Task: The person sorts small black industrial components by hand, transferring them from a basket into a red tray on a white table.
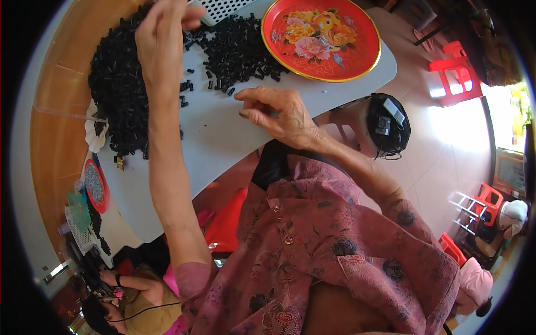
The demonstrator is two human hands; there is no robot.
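Observation:
My left hand [160, 47] reaches to the far edge of the view, above a large heap of small black cylindrical pieces [114, 84]. Its fingers are smeared by motion and partly cut off, so a grip cannot be made out. Above the pale table [206, 134], my right hand [285, 114] hovers with index finger bent and thumb apart from it. Nothing shows between them. A second heap of the same black pieces [237, 50] spreads just beyond that hand, with several loose ones nearby.
A red floral tray [321, 39] with a gold rim lies at the far right, beside a white perforated basket [223, 10]. A black bag [389, 125] holding small devices is right of the table. At left stands a red bowl of grey bits [95, 187]. Another person [137, 293] sits lower left.

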